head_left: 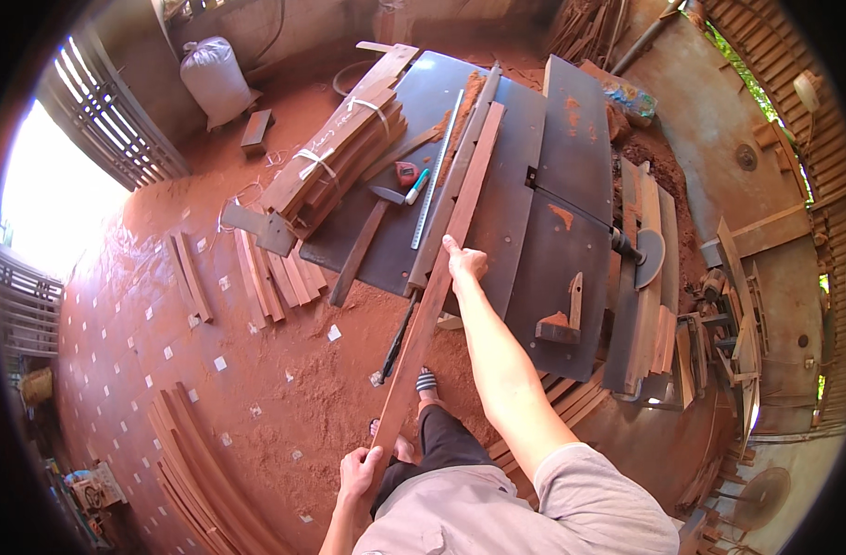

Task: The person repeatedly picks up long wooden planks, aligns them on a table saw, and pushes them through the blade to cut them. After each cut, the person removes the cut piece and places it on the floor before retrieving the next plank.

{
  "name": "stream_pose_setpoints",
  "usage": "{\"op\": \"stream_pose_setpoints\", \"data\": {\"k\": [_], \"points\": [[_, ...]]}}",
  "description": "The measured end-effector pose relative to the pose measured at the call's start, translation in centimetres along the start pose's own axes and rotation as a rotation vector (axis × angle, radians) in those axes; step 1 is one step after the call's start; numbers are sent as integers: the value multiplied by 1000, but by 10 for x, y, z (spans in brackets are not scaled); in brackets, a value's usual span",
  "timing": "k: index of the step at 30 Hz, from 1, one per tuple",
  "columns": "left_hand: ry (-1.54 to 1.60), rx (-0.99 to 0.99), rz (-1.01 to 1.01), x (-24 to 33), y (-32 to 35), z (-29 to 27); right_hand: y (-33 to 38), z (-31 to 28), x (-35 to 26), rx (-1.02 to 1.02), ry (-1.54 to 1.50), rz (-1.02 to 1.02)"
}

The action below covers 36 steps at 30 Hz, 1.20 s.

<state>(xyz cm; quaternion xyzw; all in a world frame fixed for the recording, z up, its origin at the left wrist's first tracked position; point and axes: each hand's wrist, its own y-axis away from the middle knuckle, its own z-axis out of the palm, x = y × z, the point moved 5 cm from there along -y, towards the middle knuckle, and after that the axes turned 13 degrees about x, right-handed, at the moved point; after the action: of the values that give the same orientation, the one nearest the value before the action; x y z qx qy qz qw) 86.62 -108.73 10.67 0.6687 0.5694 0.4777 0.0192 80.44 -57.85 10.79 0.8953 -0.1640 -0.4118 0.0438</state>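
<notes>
A long reddish-brown wooden strip [441,289] slants from my body up over the dark machine table [497,277]. Its far part lies on the tabletop, alongside a long straight fence [462,176]. Close to my waist, my left hand [358,474] is closed around the strip's near end. My right hand [466,263] grips it farther along, at the table's near edge, thumb on top. Left of the fence are a steel ruler [437,176], a teal and white marker [418,187], a red and black tape measure [407,174] and a hammer [362,242].
A tied bundle of boards [335,153] sits on the table's left side. Long strips [196,472] and shorter pieces [270,277] lie on the dusty floor. Right of the table are a round disc [651,255] and stacked wood. A white sack [215,83] stands far left.
</notes>
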Motion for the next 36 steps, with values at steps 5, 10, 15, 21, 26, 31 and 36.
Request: {"op": "stream_pose_setpoints", "data": {"k": [5, 10, 15, 21, 26, 31, 36], "points": [[5, -14, -34, 4, 2, 0, -2, 9, -3, -73, -15, 30], [7, -25, -67, 13, -3, 1, -18, 12, -3, -31, 3, 8], [-3, -27, -54, 12, -8, 3, -9, 8, -15, -65, -5, 24], [15, -34, -52, 15, -13, 7, -16, 9, -22, -136, 1, 45], [31, -39, -72, 18, -18, 10, -22, 12, -24, -136, 29, 26], [27, -36, -64, 23, -23, 10, -29, 13, -25, -98, 51, 27], [28, -36, -81, 30, -26, 11, -22, 6, -39, -143, 100, 63]]}}
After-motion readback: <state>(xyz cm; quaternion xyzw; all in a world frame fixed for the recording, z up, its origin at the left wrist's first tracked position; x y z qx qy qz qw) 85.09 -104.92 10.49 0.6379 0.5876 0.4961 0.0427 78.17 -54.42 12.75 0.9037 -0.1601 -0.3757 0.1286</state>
